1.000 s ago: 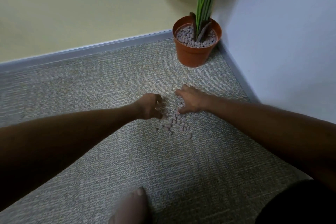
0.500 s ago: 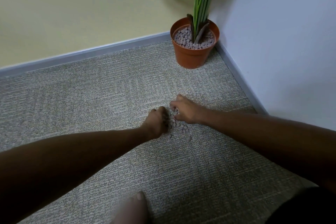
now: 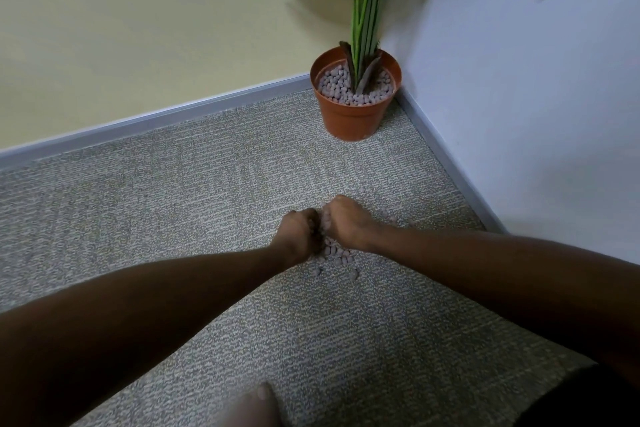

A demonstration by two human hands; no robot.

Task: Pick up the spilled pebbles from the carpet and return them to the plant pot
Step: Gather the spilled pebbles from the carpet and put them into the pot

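a grey-beige woven carpet [image 3: 173, 218] fills most of the view, bordered far and right by a grey skirting strip [image 3: 138, 123] under a pale yellow wall and a white wall. in the far right corner stands an orange plant pot [image 3: 355, 114], upright on the carpet, its top filled with grey-pink pebbles around green stems [image 3: 363, 3]. two bare forearms reach in from the near left and near right, meeting in mid-carpet, well apart from the pot. the left hand [image 3: 299, 230] and right hand [image 3: 348, 222] are curled and pressed close side by side, cupped over a heap of spilled pebbles [image 3: 337, 253]; pebbles show between them, but whether either has any actually grasped i cannot tell. a few loose pebbles lie on the carpet just near of the hands, and some just right of the right hand. a toe [image 3: 261, 399] shows at the near edge.
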